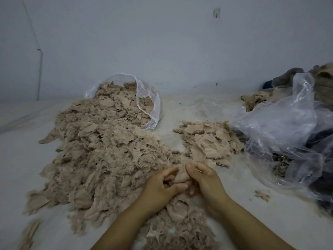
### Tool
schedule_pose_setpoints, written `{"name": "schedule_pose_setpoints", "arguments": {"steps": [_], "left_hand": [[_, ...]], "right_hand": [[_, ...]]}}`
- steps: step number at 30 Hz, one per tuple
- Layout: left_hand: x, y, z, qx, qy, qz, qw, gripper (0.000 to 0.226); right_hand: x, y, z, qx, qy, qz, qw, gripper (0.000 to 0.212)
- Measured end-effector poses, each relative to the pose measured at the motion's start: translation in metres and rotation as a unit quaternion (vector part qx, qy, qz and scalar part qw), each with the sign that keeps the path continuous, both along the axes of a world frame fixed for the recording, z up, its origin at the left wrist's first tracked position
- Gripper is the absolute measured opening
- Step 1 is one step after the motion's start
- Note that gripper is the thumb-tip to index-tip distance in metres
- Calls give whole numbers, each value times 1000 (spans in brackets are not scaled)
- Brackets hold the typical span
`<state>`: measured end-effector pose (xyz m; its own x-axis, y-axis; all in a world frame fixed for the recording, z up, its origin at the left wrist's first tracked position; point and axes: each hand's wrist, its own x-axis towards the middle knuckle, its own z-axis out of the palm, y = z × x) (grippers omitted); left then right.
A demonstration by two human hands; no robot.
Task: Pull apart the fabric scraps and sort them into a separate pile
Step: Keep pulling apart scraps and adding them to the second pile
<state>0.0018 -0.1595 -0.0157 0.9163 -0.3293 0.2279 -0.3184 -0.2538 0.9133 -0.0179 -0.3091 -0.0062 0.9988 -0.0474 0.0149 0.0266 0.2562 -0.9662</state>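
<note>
Both hands meet at the near edge of the big heap of beige scraps [100, 159]: the left hand [162, 186] and the right hand [203, 179] have their fingers curled onto one scrap [180, 175] held between them. Beyond them lies the smaller sorted pile [210, 141], apart from the heap, near a crumpled plastic bag [288, 127]. A lone scrap bit [262, 195] sits to the right.

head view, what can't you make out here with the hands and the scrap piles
- Head view: the scrap gripped between the left hand and right hand; fingers cover most of it, so its shape and each grip are unclear.
- Bag by the wall: scraps hide its bottom.
- Crumpled plastic on the right: dark contents blurred, cut off by the frame edge.
- Big pile: near edge cut off and blurred.
</note>
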Motion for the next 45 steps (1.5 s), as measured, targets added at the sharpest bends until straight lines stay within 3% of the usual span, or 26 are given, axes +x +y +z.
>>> {"name": "schedule_pose_setpoints", "arguments": {"steps": [2,5,8,11,12,13,16,19,21,22,23,26,28,33,38,42,45], "left_hand": [[0,1,3,-32,-3,20,999,7],[3,4,4,-77,12,26,997,29],[1,4,5,-84,11,16,996,32],[4,5,3,-51,-6,40,998,28],[4,6,3,-33,-9,47,998,25],[5,8,2,-11,-10,56,998,20],[7,13,-3,106,-25,81,991,16],[8,12,-6,194,-74,82,975,18],[9,13,-5,168,-74,87,979,24],[9,14,-4,156,-74,88,981,29],[10,15,-3,154,-81,88,981,34],[8,15,-3,201,-127,68,969,35],[7,15,-5,243,-143,53,958,41],[5,12,-7,295,-249,-57,921,68],[9,9,-8,276,-184,-40,943,19],[7,10,-8,226,-142,-38,963,29],[5,9,-8,135,-83,-19,987,29]], "right_hand": [[0,-2,1,-21,1,-31,999,20],[1,-6,-2,-17,15,-34,999,20],[4,-7,0,5,6,-46,999,15],[10,-16,4,132,6,-94,987,12],[10,-19,3,133,22,-89,987,13],[9,-19,1,90,39,-73,992,15],[2,-15,-6,-179,42,-7,983,25],[0,-7,-6,-454,16,52,889,38],[0,-1,-6,-550,-12,63,833,32],[1,0,-6,-561,-24,54,826,26],[1,0,-7,-541,-28,38,840,23],[4,-8,-7,-373,5,-23,928,24],[6,-11,-7,-304,27,-37,951,26],[4,-5,-10,-284,12,-4,959,23],[4,-8,-6,-140,17,-25,990,43],[3,-9,-3,-70,31,-5,997,48],[4,-10,-3,-75,24,24,997,30]]}}
